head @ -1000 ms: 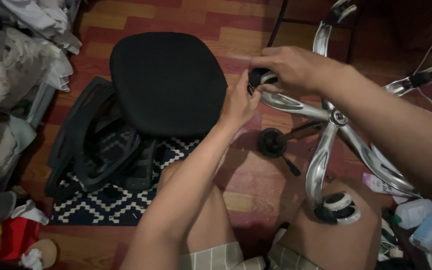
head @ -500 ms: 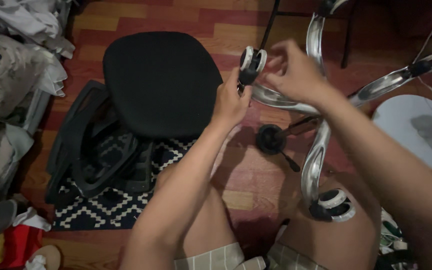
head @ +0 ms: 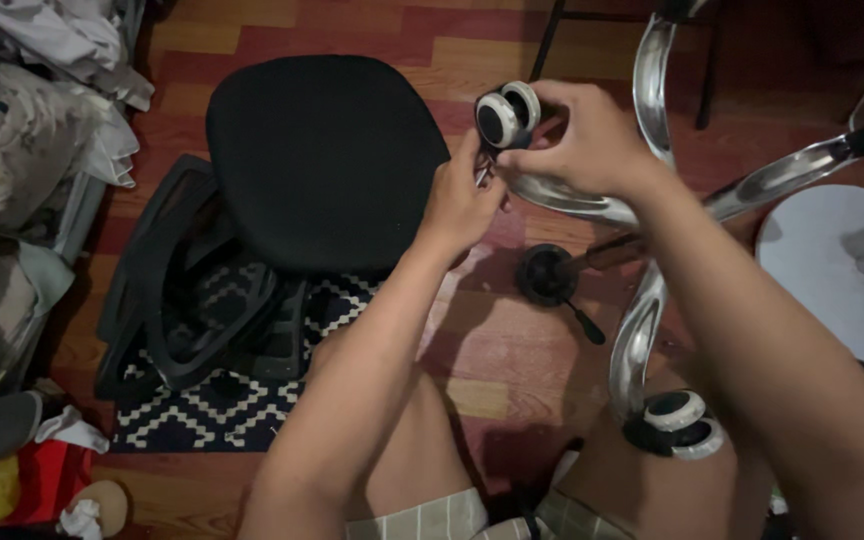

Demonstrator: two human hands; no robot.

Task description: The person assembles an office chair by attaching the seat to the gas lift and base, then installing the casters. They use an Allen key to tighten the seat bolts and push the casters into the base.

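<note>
The chrome star base (head: 652, 300) is tilted above the lap, one leg's tip gripped by the left hand (head: 460, 205). Just above that tip, the twin-wheel caster (head: 508, 115) is clamped by the right hand (head: 577, 140), nearer.

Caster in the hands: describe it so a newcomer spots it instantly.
Find the chrome star base at right and follow its leg toward the black seat. At that leg's tip, the right hand holds the caster, the left hand just below. Unlike the other caster by the knee, it is raised and gripped.
</note>
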